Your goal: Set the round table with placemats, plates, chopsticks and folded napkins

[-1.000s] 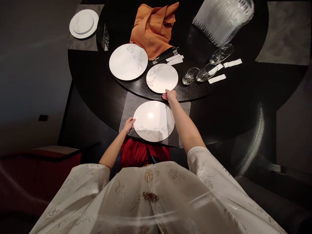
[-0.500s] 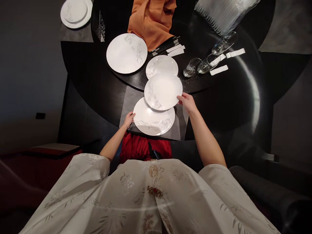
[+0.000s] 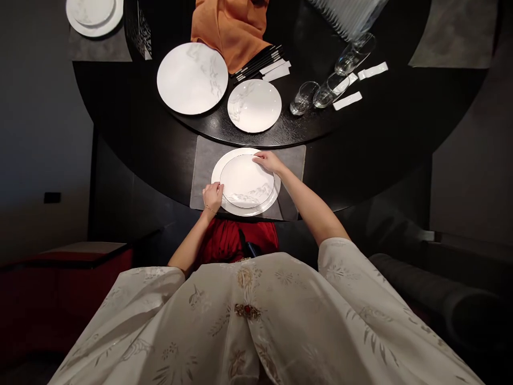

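Note:
A smaller white plate [image 3: 246,179] with a grey marbled pattern lies on a larger white plate [image 3: 262,210], whose rim shows around it. Both rest on a grey placemat [image 3: 204,155] at the table's near edge. My right hand [image 3: 269,161] is closed on the upper right rim of the smaller plate, thumb and fingers at its edge. My left hand [image 3: 213,196] grips the left side of the plates, its fingertips at the smaller plate's rim. Beyond the placemat, another small plate [image 3: 254,106] and a large plate [image 3: 192,78] lie on the black turntable [image 3: 216,125].
An orange cloth [image 3: 228,32], black chopsticks [image 3: 258,61] and white paper slips [image 3: 276,70] lie farther back. Drinking glasses [image 3: 303,99], white chopstick rests [image 3: 348,100] and a plastic-wrapped bundle [image 3: 352,16] are to the right. Stacked plates [image 3: 94,29] stand at the far left.
The smaller plate has come down and left from above the larger plate and now lies centred on it. My right hand moved left with it; my left hand shifted onto the plates' left edge.

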`<state>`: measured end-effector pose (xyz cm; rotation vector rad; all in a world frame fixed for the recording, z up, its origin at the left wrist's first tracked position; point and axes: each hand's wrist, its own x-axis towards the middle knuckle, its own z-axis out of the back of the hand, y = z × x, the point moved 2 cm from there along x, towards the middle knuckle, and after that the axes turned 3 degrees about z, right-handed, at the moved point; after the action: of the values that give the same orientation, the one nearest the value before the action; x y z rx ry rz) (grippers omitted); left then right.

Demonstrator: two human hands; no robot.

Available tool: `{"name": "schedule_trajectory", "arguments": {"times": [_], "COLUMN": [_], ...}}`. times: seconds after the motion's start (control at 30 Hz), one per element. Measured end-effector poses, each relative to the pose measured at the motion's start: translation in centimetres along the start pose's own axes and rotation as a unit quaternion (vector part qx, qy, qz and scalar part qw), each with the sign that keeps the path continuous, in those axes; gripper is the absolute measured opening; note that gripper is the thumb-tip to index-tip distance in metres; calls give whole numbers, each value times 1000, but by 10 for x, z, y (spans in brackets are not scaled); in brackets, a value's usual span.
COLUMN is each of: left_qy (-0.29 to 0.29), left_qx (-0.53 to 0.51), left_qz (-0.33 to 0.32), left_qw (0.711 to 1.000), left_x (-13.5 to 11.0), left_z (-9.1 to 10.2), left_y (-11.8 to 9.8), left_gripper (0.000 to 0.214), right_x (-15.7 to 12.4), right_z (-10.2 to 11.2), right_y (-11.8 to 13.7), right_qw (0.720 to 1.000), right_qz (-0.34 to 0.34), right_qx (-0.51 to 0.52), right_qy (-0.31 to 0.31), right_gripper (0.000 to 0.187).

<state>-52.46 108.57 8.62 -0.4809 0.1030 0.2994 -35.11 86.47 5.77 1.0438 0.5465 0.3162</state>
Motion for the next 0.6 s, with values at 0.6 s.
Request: {"name": "schedule_trajectory", "arguments": {"times": [0.6], "left_qy": [78], "left_qx": [86], "left_qz": [32], "left_qw": [993], "left_x": [21], "left_z": [3], "left_y": [-4], "left_gripper": [19], "right_x": [-9], "right_z": [-11], "right_y": [17], "right_qw": [969], "right_qz": [-11], "right_qx": [-169], "right_qy": [-181], "right_gripper": [24]}}
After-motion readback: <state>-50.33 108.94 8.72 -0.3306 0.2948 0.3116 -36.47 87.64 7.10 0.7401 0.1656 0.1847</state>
